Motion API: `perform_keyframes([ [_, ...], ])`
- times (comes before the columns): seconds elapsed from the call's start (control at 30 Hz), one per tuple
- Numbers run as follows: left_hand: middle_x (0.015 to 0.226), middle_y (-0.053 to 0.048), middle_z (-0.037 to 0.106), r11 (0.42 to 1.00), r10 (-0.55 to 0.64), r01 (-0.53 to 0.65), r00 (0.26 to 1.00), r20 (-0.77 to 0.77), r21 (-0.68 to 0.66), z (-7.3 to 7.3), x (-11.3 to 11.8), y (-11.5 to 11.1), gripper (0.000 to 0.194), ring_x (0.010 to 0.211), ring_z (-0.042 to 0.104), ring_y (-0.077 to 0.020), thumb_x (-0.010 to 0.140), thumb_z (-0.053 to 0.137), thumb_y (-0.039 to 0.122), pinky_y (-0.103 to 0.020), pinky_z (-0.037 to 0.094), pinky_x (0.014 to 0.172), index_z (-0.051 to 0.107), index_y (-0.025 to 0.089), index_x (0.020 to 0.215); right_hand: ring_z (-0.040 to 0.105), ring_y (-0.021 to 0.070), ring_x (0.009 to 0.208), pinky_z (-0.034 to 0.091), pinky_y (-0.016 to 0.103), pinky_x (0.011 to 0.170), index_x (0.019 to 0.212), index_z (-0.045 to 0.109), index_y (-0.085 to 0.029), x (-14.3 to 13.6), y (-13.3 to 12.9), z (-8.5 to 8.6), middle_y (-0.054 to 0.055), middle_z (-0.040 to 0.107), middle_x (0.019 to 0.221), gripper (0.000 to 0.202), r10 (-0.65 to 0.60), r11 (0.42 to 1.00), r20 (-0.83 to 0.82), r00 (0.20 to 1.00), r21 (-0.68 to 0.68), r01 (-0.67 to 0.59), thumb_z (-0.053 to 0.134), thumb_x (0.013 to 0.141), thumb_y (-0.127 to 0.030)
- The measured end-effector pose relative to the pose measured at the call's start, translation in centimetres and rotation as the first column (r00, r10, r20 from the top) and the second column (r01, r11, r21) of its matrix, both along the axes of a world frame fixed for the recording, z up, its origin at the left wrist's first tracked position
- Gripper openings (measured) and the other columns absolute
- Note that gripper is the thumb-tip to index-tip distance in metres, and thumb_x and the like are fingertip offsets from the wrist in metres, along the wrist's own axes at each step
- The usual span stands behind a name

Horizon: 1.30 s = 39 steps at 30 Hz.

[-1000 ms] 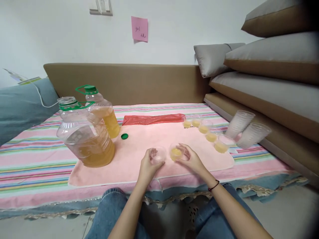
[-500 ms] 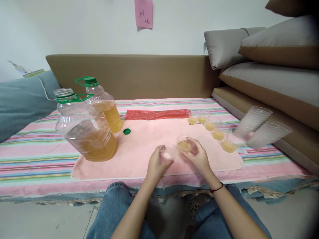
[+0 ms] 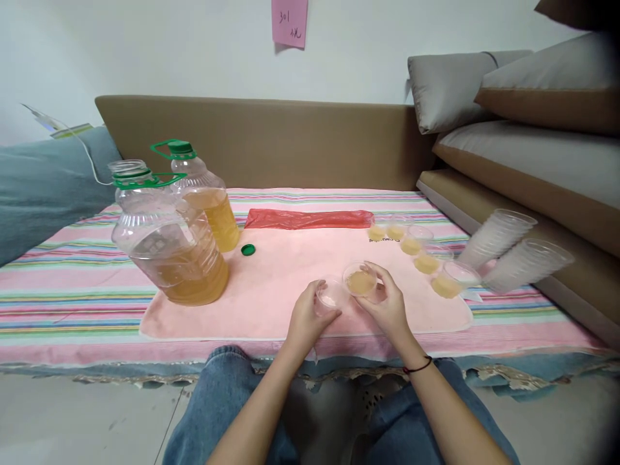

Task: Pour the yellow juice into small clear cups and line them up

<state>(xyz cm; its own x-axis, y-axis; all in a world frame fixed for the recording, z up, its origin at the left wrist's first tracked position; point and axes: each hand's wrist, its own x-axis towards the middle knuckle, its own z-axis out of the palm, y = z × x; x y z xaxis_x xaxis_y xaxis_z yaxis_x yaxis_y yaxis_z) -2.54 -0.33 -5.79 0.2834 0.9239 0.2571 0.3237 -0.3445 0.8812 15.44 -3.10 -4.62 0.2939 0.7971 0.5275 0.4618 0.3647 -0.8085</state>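
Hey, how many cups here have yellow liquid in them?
6: one cup in the right hand, and five more cups in a slanting row from the red plastic to the stacked cups. None looks hidden.

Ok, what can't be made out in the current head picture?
All in the head view:
Clear cup in the left hand, filled cup in the right hand: whether they touch; transparent rims meet in view.
Pink sticky note: top cut off by the upper edge.
Rear bottle: lower part partly hidden by the front bottle.
Lettering on the towel: too small and blurred.
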Motion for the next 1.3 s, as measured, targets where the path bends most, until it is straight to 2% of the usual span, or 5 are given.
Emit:
perform_keyframes([
  [0.27, 0.123, -0.007, 0.062, 1.0, -0.02, 0.02, 1.0, -0.007, -0.011, 0.1, 0.1, -0.2, 0.06, 0.115, 0.057, -0.0214, 0.064, 0.074, 0.021, -0.037, 0.043, 0.1, 0.05, 0.019, 0.119, 0.056, 0.0279, 0.111, 0.043, 0.048, 0.097, 0.119, 0.057, -0.024, 0.2, -0.1, 0.6, 0.008, 0.063, 0.12, 0.053, -0.083, 0.993, 0.206, 0.975, 0.097, 0.064, 0.068, 0.068, -0.013],
  [0.5, 0.122, -0.008, 0.062, 1.0, -0.021, 0.02, 1.0, -0.008, -0.019, 0.4, 0.2, -0.3, 0.06, 0.115, 0.058, -0.0223, 0.063, 0.075, 0.019, -0.038, 0.044, 0.1, 0.051, 0.019, 0.118, 0.055, 0.0282, 0.108, 0.044, 0.048, 0.094, 0.119, 0.057, -0.025, 0.0, -0.3, 1.2, 0.008, 0.064, 0.116, 0.055, -0.119, 0.984, 0.311, 0.943, 0.166, 0.07, 0.064, 0.067, -0.01],
  [1.3, 0.122, -0.008, 0.063, 1.0, -0.009, 0.008, 0.999, -0.033, -0.026, 0.7, 0.2, -0.4, 0.061, 0.115, 0.058, -0.0235, 0.062, 0.076, 0.019, -0.04, 0.043, 0.1, 0.052, 0.02, 0.118, 0.051, 0.0285, 0.107, 0.043, 0.05, 0.095, 0.124, 0.055, -0.027, -0.1, -0.5, 1.5, 0.006, 0.059, 0.114, 0.061, -0.149, 0.975, 0.424, 0.893, 0.216, 0.061, 0.059, 0.066, -0.007],
])
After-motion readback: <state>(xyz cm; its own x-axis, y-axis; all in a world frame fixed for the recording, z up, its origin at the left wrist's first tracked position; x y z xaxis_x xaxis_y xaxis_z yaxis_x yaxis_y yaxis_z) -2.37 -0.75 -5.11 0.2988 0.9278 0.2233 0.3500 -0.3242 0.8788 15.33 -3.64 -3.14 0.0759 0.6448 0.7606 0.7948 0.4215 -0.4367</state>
